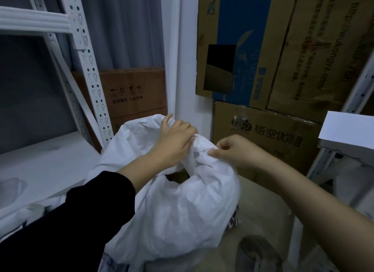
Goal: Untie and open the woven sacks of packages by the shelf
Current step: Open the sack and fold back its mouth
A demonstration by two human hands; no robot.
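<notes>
Our left hand has its grip clamped on the bunched neck of the white woven sack, fingers curled into the gathered cloth right at the top. Our right hand pinches a fold of that same neck just beside it, thumb and fingers closed on the fabric. The 2 hands are near each other, with the twisted knot of cloth between them. The sack sits directly below both grips, bulging toward us, its long axis running upright from floor to neck. A small dark gap shows under the neck, so we judge the mouth is starting to loosen. The left hand is nearer the knot's core. The shelf stands left, with cardboard boxes stacked behind.
</notes>
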